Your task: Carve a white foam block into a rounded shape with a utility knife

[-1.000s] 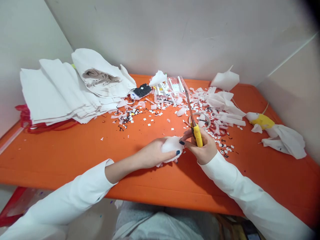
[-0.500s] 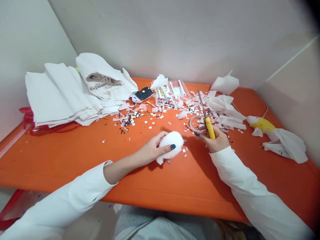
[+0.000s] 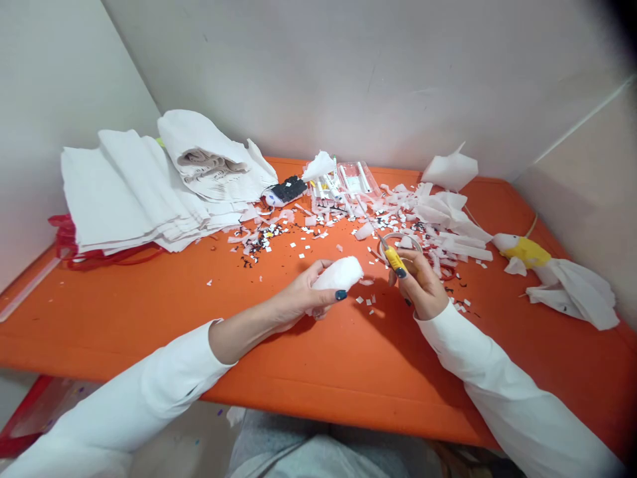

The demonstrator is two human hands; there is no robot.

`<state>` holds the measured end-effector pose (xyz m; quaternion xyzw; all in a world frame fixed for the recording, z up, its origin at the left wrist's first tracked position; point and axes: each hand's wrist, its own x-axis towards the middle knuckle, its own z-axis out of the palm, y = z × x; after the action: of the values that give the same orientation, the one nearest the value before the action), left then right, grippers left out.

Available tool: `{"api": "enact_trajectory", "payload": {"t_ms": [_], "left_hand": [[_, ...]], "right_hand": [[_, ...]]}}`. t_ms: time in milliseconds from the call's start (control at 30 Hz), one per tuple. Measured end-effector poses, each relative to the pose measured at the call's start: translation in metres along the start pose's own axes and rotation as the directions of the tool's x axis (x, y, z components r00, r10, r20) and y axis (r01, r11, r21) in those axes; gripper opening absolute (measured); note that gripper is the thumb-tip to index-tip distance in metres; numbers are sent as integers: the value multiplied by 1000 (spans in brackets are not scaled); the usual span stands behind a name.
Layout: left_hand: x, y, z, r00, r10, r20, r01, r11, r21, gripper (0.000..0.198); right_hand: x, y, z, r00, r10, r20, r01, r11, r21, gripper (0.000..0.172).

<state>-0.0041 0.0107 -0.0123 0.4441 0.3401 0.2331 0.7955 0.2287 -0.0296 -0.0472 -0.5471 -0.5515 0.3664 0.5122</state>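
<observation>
Orange tabletop [image 3: 189, 325], littered with pale paper scraps [image 3: 363, 231]. Over it the left hand [image 3: 296, 297] grips a rounded white fibrous wad [image 3: 338, 273]; rightward, the right hand [image 3: 424, 289] clasps a yellow-handled thin-bladed tool [image 3: 395, 260], its long axis slanting away leftward, apart from the wad.

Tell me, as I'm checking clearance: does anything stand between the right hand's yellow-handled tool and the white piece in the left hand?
Nothing visible stands between the yellow-handled tool and the white piece; only small scraps lie on the orange tabletop near the gap.
</observation>
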Motion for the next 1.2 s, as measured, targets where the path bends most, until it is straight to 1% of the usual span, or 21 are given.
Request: {"api": "enact_trajectory", "payload": {"t_ms": [67,133,267,400,533,633,700,867,933,1033,1100,1200], "left_hand": [[0,-2,0,999,28,-33,-27,999,30,54],[1,-5,-3,997,67,-46,-65,996,56,48],[5,-8,-7,999,38,-6,-37,996,85,51],[7,-6,-7,998,61,-23,-61,998,-9,48],[7,-5,-7,999,42,-14,-43,997,-67,53],[8,-5,-8,999,22,24,-20,997,-77,59],[7,-3,-8,999,4,35,-1,997,-77,59],[7,1,-6,1000,-23,19,25,995,-97,55],[7,0,-6,999,-36,-2,35,995,-97,57],[7,-3,-6,999,-36,-20,35,998,-58,64],[7,-4,-7,999,-8,-36,8,1000,7,61],[7,-5,-7,997,36,-70,-27,992,120,53]], "right_hand": [[-3,1,2,998,-28,53,29,999,-25,39],[-6,0,3,994,-58,93,62,997,-48,38],[-10,-1,4,988,-58,143,73,992,-103,40],[-10,1,5,989,-70,133,94,978,-186,41],[-8,3,3,990,-95,100,116,965,-234,36],[-8,4,1,987,-119,108,145,949,-281,34],[-8,4,1,985,-125,118,155,940,-302,33],[-8,4,0,992,-91,91,114,948,-298,33],[-8,4,-1,990,-96,108,126,939,-319,33],[-8,1,-2,983,-121,139,167,904,-394,33],[-8,0,-3,980,-142,139,189,886,-423,33],[-8,-2,-5,974,-174,145,220,879,-422,32]]}}
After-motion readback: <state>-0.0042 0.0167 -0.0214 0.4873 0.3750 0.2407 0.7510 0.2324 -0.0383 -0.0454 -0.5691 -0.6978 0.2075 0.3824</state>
